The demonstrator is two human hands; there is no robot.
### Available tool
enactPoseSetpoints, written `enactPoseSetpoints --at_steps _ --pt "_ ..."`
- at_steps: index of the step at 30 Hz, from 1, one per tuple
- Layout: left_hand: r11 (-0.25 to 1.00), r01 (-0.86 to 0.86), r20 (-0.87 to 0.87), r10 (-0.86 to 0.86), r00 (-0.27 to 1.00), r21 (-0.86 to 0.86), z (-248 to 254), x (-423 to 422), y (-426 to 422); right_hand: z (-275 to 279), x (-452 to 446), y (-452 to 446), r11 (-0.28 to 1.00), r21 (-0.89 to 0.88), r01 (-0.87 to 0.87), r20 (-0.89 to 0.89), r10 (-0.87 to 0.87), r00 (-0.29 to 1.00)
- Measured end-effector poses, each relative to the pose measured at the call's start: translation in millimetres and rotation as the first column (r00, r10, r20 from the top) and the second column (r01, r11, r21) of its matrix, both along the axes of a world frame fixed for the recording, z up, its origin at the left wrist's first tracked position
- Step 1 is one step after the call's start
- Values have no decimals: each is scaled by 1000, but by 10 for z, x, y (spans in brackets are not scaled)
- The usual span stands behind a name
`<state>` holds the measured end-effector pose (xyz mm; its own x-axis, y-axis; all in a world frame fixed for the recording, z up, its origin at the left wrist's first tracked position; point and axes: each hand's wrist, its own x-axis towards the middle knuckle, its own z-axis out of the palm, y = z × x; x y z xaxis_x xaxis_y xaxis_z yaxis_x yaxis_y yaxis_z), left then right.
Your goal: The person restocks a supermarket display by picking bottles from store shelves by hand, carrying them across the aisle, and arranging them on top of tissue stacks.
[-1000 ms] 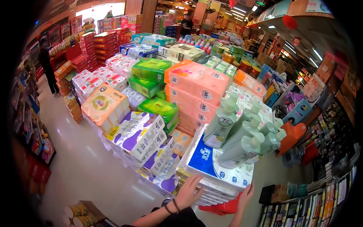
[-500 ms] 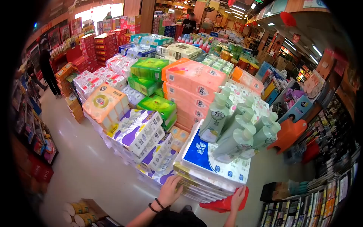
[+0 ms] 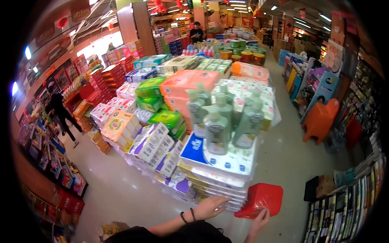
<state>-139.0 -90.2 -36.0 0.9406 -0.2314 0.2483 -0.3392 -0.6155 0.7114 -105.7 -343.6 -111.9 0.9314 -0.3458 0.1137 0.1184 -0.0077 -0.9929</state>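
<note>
My left hand (image 3: 210, 207), with a dark bead bracelet on the wrist, is open beside the lower packs of a tissue stack (image 3: 219, 190). Its fingers stretch to the right; whether they touch the packs I cannot tell. My right hand (image 3: 261, 219) is open in front of a red plastic stool (image 3: 263, 198), its fingers loosely bent. Contact with the stool is unclear. On the blue and white top pack (image 3: 231, 162) stand several pale green pump bottles (image 3: 216, 131).
Green tissue packs (image 3: 166, 119), orange packs (image 3: 190, 81) and purple and white packs (image 3: 148, 141) fill the display. An orange chair (image 3: 322, 117) stands right, above a shelf of packaged goods (image 3: 344, 202). One person (image 3: 63, 109) is at left, another (image 3: 197, 32) at the back.
The view has swung, shifting the display left and up. My hands have come off the top pack's near edges; the right one is now by the red stool, of which more shows.
</note>
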Motion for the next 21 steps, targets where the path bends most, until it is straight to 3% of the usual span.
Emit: enactPoseSetpoints --at_steps 5,12,17,21 --pt "959 256 -77 -248 966 119 -94 -47 -594 -274 -316 -450 996 83 -42 24 40 999" --pt "898 400 -81 -392 916 184 -236 -58 -1230 -207 -699 -1100 996 -53 -69 -115 62 991" --pt "838 527 -90 -519 850 144 -222 -65 -1684 -188 -1049 -1477 999 -43 21 -148 -28 989" --pt "729 684 -131 -676 725 21 -251 -57 -2259 -181 -1481 -1760 989 0 147 -147 -146 978"
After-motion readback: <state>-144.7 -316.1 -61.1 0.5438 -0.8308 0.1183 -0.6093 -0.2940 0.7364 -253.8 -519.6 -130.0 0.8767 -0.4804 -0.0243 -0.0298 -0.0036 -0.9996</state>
